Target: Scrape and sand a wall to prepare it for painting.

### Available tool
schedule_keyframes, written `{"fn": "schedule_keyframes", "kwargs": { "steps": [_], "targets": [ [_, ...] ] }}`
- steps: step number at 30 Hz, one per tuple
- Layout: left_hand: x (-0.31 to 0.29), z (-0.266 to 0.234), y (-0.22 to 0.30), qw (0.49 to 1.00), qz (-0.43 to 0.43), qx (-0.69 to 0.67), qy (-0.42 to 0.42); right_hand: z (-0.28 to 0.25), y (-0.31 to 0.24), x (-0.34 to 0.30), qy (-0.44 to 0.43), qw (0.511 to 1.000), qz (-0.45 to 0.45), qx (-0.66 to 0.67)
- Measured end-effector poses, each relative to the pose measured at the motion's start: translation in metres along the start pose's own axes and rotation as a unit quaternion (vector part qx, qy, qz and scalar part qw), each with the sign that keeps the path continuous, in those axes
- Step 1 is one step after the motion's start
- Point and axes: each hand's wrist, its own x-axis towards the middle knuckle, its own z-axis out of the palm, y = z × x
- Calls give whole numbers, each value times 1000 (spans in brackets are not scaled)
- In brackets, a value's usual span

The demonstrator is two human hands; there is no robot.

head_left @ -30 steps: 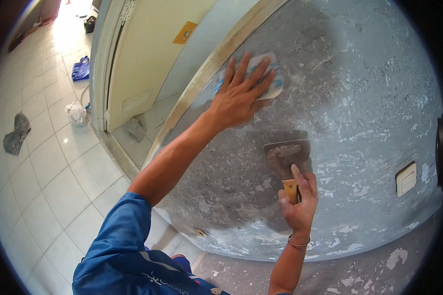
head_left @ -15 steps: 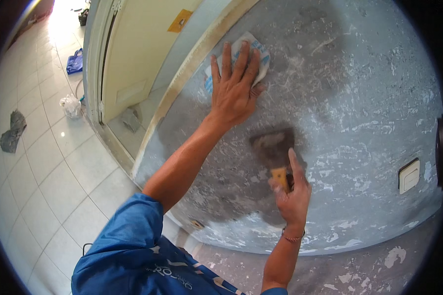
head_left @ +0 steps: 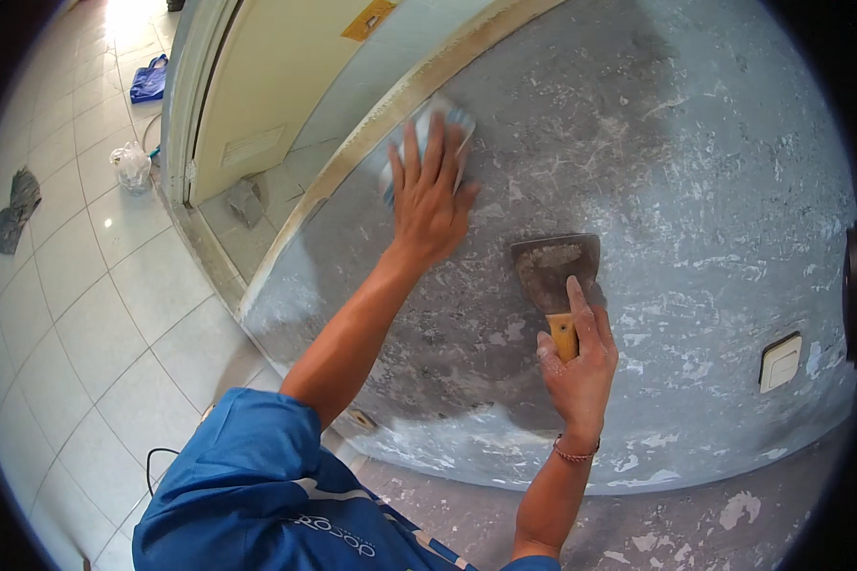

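My left hand lies with its fingers spread over a white sheet with blue print, pressing it against the wall near its pale edge. The sheet looks like sandpaper or a rag; most of it is under my fingers and slightly blurred. Lower and to the right, my right hand is closed round the yellow wooden handle of a wide putty knife. My forefinger stretches along its worn metal blade, which points up the wall. Around both hands the blue-grey wall has dark patches and scraped white marks.
A white switch is set in the wall at right, with a dark round object beyond it. Left of the wall are a cream door and a tiled floor holding a clear plastic bag, a blue bag and a grey scrap.
My left hand has slid left and down with the sheet, towards the wall's edge. The putty knife has shifted slightly right, and its blade now shows sharply. The view has shifted a little.
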Motion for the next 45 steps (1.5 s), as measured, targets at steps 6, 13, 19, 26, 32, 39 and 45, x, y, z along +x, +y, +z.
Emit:
{"fn": "schedule_keyframes", "kwargs": {
  "steps": [6, 13, 19, 26, 32, 39, 45],
  "targets": [
    [12, -9, -15, 996, 6, 72, -45, 4, -6, 3, 7, 1000, -12, -21],
    [95, -15, -5, 992, 119, 25, -16, 1, -20, 14, 17, 1000, 5, 11],
    [21, -25, -41, 991, 96, 3, -88, 14, -27, 22, 32, 999, -12, 33],
    [65, -42, -53, 974, 161, 27, -158, 23, -43, 40, 36, 996, 4, 83],
    [118, -33, -23, 971, 204, -19, -127, 26, -45, 50, 48, 997, -14, 66],
    [-7, -37, -87, 980, 71, -21, -186, 41, -45, 43, 96, 993, -50, 36],
    [-21, -28, -88, 983, 81, 22, -163, 34, -37, 26, 8, 997, 7, -76]
  ]
}}
